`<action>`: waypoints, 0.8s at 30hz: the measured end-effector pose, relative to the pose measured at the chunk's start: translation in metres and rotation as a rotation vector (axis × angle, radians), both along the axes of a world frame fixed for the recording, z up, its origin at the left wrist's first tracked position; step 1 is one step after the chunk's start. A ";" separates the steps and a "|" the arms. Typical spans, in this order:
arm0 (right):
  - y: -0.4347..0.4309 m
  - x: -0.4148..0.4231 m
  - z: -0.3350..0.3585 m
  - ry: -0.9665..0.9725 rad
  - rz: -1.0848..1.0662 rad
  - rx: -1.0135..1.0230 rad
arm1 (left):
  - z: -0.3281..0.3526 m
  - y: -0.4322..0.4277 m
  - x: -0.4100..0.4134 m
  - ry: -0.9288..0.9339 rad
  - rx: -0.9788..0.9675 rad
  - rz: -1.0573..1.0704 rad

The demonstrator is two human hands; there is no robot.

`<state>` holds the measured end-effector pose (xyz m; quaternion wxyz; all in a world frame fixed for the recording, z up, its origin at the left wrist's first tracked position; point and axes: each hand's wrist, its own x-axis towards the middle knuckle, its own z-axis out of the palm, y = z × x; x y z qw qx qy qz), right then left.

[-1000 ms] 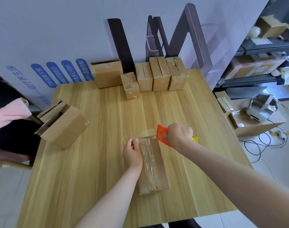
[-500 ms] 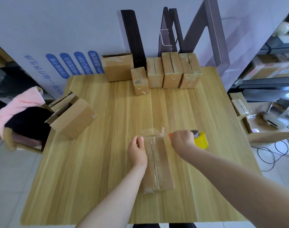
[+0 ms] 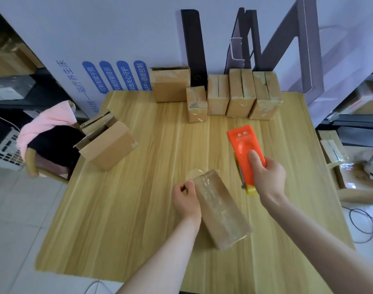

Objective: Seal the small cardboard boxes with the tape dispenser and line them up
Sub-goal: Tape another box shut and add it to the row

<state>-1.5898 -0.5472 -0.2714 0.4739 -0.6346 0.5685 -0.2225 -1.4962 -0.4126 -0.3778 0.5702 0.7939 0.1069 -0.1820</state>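
Observation:
A small cardboard box [image 3: 220, 211] lies on the wooden table [image 3: 138, 209] with clear tape along its top and a loose tape end at its far edge. My left hand [image 3: 184, 199] holds the box's left far side, fingers curled against it. My right hand [image 3: 267, 179] grips an orange tape dispenser [image 3: 243, 153] with a yellow roll, lifted just right of the box and apart from it. A row of several taped boxes [image 3: 241, 95] stands along the table's far edge.
An open, untaped box [image 3: 106, 145] lies tilted at the table's left edge. A larger box [image 3: 170, 84] stands at the back. A chair with pink cloth [image 3: 45, 122] is at the left. Dark boards [image 3: 194, 49] lean on the wall behind.
My right hand has raised the dispenser away from the box's far end, its orange face now toward me. The box has turned slightly, its near end swinging right. The view moved closer.

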 end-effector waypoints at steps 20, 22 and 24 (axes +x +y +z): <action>0.050 0.002 -0.031 -0.181 -0.134 -0.008 | 0.030 -0.044 0.097 -0.703 0.632 -1.354; 0.050 0.002 -0.031 -0.184 -0.136 -0.018 | 0.033 -0.051 0.102 -0.559 0.690 -1.412; 0.050 0.003 -0.032 -0.189 -0.143 -0.019 | 0.034 -0.052 0.107 -0.499 0.653 -1.375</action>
